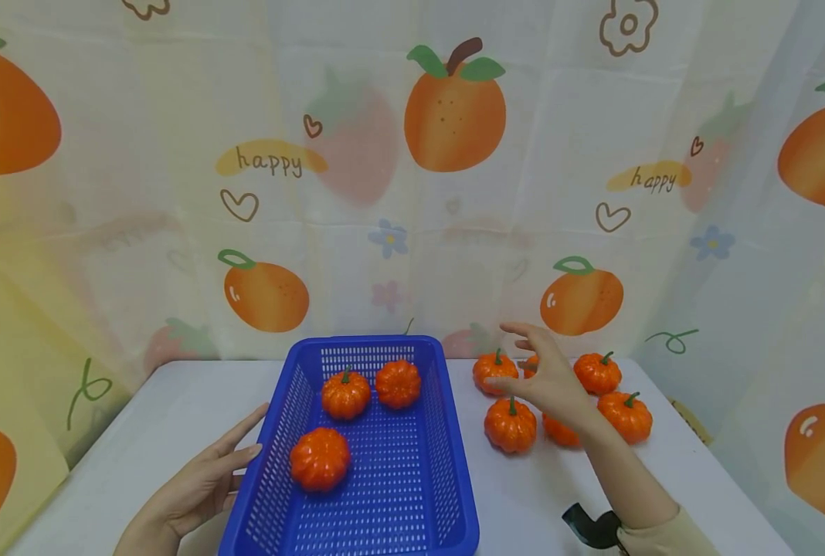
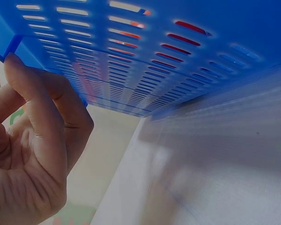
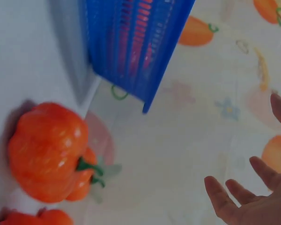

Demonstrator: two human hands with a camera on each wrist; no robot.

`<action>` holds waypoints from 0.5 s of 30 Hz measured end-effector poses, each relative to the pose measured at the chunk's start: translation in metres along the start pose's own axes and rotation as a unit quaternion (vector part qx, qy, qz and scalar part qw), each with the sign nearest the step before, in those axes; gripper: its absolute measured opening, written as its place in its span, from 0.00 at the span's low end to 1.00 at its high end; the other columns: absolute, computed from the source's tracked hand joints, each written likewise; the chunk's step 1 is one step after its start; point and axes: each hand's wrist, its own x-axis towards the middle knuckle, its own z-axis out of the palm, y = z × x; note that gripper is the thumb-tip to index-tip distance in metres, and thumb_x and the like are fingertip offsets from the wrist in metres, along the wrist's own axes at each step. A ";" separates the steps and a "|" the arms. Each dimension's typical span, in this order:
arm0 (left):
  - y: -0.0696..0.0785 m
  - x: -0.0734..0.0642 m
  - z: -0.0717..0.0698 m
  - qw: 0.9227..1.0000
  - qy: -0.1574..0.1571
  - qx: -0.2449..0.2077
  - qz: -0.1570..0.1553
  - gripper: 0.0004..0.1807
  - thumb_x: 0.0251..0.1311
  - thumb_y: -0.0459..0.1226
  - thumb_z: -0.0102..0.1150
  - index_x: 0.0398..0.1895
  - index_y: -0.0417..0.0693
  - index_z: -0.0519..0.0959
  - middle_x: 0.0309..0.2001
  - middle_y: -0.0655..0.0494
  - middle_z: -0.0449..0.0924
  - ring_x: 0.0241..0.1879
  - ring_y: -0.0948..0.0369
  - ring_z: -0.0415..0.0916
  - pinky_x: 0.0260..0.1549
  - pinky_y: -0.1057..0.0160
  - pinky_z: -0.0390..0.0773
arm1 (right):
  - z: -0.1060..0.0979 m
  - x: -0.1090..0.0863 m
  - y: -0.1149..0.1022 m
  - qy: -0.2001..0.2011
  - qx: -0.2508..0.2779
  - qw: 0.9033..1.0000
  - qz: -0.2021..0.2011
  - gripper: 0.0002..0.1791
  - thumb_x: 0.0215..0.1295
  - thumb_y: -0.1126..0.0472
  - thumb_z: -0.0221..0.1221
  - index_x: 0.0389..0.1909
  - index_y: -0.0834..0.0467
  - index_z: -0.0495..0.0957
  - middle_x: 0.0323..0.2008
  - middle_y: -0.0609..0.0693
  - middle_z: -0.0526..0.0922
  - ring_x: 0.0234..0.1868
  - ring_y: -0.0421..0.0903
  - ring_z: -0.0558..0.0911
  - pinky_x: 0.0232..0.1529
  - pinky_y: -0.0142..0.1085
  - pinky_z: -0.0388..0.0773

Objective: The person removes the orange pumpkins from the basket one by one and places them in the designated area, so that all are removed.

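A blue plastic basket (image 1: pixel 463 463) with slotted walls stands on the table, holding three small orange pumpkins, one at the back left (image 1: pixel 346 395), one at the back right (image 1: pixel 398 384) and one near the left wall (image 1: pixel 320 459). My left hand (image 1: pixel 200 483) is at the basket's left side, its fingertips at the rim from outside. To the right of the basket, my right hand (image 1: pixel 551 382) is raised over a group of pumpkins, fingers spread and holding nothing. In the right wrist view, a pumpkin (image 3: pixel 47 152) with a green stem lies apart from that hand (image 3: pixel 257 206).
Several pumpkins stand on the white table (image 1: pixel 503 502) right of the basket, such as one at the front (image 1: pixel 510 426) and one at the right (image 1: pixel 625 417). A fruit-printed curtain (image 1: pixel 454 232) hangs behind the table. A black curved piece (image 1: pixel 593 527) shows by the right wrist.
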 end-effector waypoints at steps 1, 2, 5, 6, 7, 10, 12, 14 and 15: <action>0.000 0.000 0.000 1.000 0.001 0.001 -0.001 0.28 0.79 0.42 0.34 0.69 0.94 0.54 0.55 0.66 0.82 0.50 0.59 0.85 0.51 0.58 0.84 | 0.004 0.002 -0.004 -0.007 0.005 1.000 -0.009 0.43 0.56 0.48 0.71 0.71 0.42 0.62 0.74 0.53 0.60 0.71 0.61 0.64 0.63 0.63 0.73; 0.000 0.000 0.000 1.000 0.003 0.001 -0.002 0.28 0.79 0.42 0.34 0.69 0.94 0.54 0.55 0.66 0.82 0.50 0.59 0.85 0.51 0.58 0.84 | 0.008 0.004 -0.008 -0.014 0.008 1.000 -0.020 0.42 0.55 0.48 0.71 0.71 0.41 0.62 0.74 0.53 0.60 0.71 0.61 0.64 0.62 0.62 0.74; 0.000 0.000 0.000 1.000 0.007 0.002 -0.006 0.29 0.79 0.42 0.34 0.70 0.94 0.52 0.55 0.65 0.82 0.50 0.59 0.85 0.50 0.58 0.84 | 0.018 0.010 -0.024 -0.035 0.015 0.998 -0.047 0.43 0.54 0.48 0.71 0.71 0.41 0.63 0.74 0.52 0.59 0.71 0.61 0.65 0.61 0.61 0.76; 0.000 0.000 0.000 1.000 0.006 0.002 -0.007 0.29 0.79 0.42 0.34 0.70 0.94 0.52 0.55 0.65 0.82 0.50 0.59 0.85 0.50 0.58 0.84 | 0.021 0.012 -0.031 -0.039 0.017 0.998 -0.055 0.43 0.54 0.48 0.72 0.70 0.41 0.63 0.74 0.52 0.59 0.71 0.61 0.65 0.60 0.60 0.77; 0.000 0.000 0.000 1.000 0.005 0.001 -0.007 0.29 0.79 0.42 0.34 0.71 0.93 0.51 0.55 0.65 0.82 0.50 0.59 0.85 0.50 0.58 0.84 | 0.024 0.014 -0.037 -0.043 0.019 0.997 -0.066 0.43 0.53 0.48 0.72 0.70 0.41 0.64 0.74 0.52 0.59 0.71 0.60 0.65 0.61 0.59 0.77; 0.001 -0.001 0.001 1.000 0.004 -0.001 -0.007 0.30 0.79 0.42 0.34 0.71 0.93 0.50 0.55 0.65 0.82 0.49 0.59 0.85 0.50 0.59 0.84 | 0.031 0.019 -0.057 -0.052 0.023 0.995 -0.084 0.43 0.52 0.49 0.73 0.70 0.41 0.65 0.73 0.50 0.61 0.69 0.58 0.69 0.59 0.55 0.80; 0.002 -0.001 0.002 1.000 0.004 0.000 -0.007 0.30 0.79 0.42 0.34 0.72 0.92 0.48 0.55 0.65 0.82 0.49 0.59 0.85 0.50 0.59 0.84 | 0.035 0.023 -0.069 -0.061 0.031 0.993 -0.094 0.43 0.52 0.49 0.73 0.69 0.41 0.65 0.73 0.48 0.61 0.70 0.56 0.69 0.60 0.53 0.79; 0.002 -0.001 0.002 1.000 0.007 0.003 -0.008 0.31 0.79 0.42 0.34 0.74 0.90 0.45 0.55 0.65 0.83 0.49 0.59 0.85 0.50 0.59 0.84 | 0.040 0.028 -0.080 -0.068 0.038 0.991 -0.108 0.42 0.52 0.49 0.73 0.69 0.41 0.66 0.72 0.47 0.63 0.69 0.54 0.69 0.61 0.52 0.79; 0.002 -0.001 0.003 1.000 0.009 0.004 -0.008 0.31 0.79 0.42 0.35 0.74 0.89 0.44 0.55 0.65 0.83 0.49 0.59 0.85 0.50 0.58 0.84 | 0.043 0.030 -0.084 -0.073 0.044 0.990 -0.114 0.42 0.53 0.49 0.72 0.69 0.41 0.66 0.72 0.47 0.63 0.69 0.54 0.69 0.62 0.52 0.79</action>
